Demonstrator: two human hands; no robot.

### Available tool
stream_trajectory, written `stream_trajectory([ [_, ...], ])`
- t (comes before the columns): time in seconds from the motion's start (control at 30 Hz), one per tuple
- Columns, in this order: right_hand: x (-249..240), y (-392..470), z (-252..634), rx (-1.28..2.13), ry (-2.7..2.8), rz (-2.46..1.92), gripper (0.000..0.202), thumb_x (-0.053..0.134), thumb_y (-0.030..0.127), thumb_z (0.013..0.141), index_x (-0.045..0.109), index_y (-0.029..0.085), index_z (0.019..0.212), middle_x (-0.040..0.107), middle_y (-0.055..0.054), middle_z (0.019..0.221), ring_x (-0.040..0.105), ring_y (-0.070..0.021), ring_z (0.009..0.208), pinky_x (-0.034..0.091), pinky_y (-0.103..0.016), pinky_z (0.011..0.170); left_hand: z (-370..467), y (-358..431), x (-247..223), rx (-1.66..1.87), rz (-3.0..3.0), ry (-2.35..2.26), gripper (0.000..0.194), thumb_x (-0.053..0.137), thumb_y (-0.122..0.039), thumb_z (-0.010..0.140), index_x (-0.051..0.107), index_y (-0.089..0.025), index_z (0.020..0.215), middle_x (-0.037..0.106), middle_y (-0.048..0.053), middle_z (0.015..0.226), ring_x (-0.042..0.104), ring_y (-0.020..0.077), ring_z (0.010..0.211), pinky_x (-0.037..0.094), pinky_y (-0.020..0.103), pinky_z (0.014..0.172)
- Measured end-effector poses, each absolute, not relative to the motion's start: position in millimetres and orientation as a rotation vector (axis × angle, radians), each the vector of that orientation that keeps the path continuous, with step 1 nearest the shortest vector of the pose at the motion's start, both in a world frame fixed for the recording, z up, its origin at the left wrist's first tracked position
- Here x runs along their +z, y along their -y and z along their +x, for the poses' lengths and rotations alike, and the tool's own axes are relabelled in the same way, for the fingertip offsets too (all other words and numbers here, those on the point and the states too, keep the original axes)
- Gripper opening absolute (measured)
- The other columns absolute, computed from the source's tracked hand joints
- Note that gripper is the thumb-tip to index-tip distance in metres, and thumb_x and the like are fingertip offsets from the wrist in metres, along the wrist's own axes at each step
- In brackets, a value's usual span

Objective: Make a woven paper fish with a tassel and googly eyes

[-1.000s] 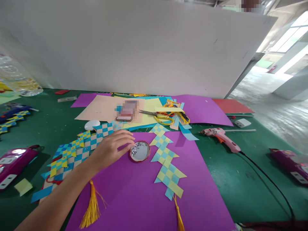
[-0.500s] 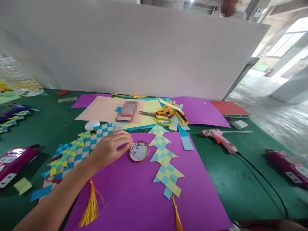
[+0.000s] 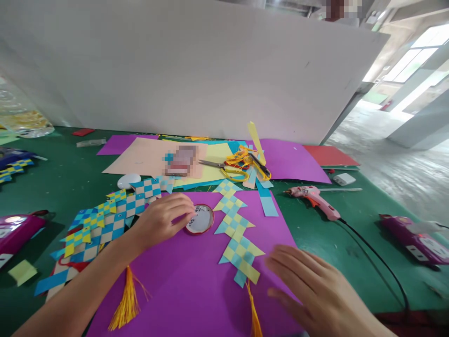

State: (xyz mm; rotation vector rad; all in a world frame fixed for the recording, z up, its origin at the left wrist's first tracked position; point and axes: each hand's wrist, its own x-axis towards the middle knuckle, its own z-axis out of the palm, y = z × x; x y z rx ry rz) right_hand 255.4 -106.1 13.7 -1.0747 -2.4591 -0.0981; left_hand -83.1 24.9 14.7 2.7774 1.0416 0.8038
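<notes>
My left hand (image 3: pixel 166 217) reaches to the left rim of a small round lid (image 3: pixel 199 219) with a red edge and tiny dark and white bits inside. Its fingertips are pressed together at the lid; what they hold, if anything, is too small to name. My right hand (image 3: pixel 308 281) hovers over the lower right of the purple sheet (image 3: pixel 182 290), fingers stretched out, holding nothing. Between the hands lies a woven chain of yellow and light blue paper fish (image 3: pixel 238 224), with a yellow tassel (image 3: pixel 253 309) at its lower end. Another tassel (image 3: pixel 126 299) lies below my left wrist.
Woven paper fish (image 3: pixel 115 220) are piled at the left. Scissors (image 3: pixel 233 173), a blurred phone (image 3: pixel 181 160) and coloured paper lie toward the upright board (image 3: pixel 175 70). To the right are a pink glue gun (image 3: pixel 319 199) with its cord and a power strip (image 3: pixel 414 238).
My right hand has come into view from the lower right, over the purple sheet. My left hand now reaches slightly over the lid's left rim. The view has shifted slightly.
</notes>
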Motion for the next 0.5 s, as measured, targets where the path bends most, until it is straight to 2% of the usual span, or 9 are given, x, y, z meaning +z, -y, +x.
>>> stream_trajectory([
  [0.07, 8, 83, 242, -0.076, 2.574, -1.025, 0.05, 0.057, 0.045, 0.09, 0.055, 0.016, 0.131, 0.058, -0.01, 0.134, 0.049, -0.0244, 0.128, 0.05, -0.037, 0.101, -83, -26, 14, 0.806, 2.776, -1.043, 0.018, 0.051, -0.023, 0.093, 0.069, -0.02, 0.09, 0.071, 0.005, 0.094, 0.064, 0.0187, 0.094, 0.053, 0.033, 0.083],
  [0.17, -3, 68, 227, -0.022, 2.695, -1.005, 0.067, 0.053, 0.053, 0.089, 0.047, 0.009, 0.138, 0.046, -0.015, 0.145, 0.039, -0.0286, 0.136, 0.043, -0.048, 0.108, -84, -27, 13, 0.818, 2.784, -1.056, 0.017, 0.052, -0.023, 0.092, 0.068, -0.019, 0.091, 0.071, 0.004, 0.094, 0.064, 0.0186, 0.094, 0.052, 0.034, 0.085],
  [0.33, -9, 81, 229, 0.018, 2.695, -0.951, 0.067, 0.057, 0.05, 0.087, 0.047, 0.009, 0.139, 0.046, -0.014, 0.144, 0.037, -0.0299, 0.137, 0.036, -0.051, 0.112, -87, -27, 13, 0.806, 2.767, -1.097, 0.017, 0.053, -0.025, 0.092, 0.069, -0.02, 0.091, 0.071, 0.004, 0.095, 0.064, 0.0183, 0.094, 0.052, 0.034, 0.087],
  [0.5, -4, 100, 236, -0.176, 2.731, -0.83, 0.066, 0.057, 0.058, 0.084, 0.057, 0.009, 0.129, 0.057, -0.013, 0.135, 0.042, -0.0329, 0.133, 0.042, -0.049, 0.108, -85, -26, 12, 0.751, 2.761, -1.093, 0.019, 0.051, -0.029, 0.093, 0.068, -0.02, 0.097, 0.071, 0.004, 0.098, 0.063, 0.0188, 0.098, 0.051, 0.035, 0.09],
])
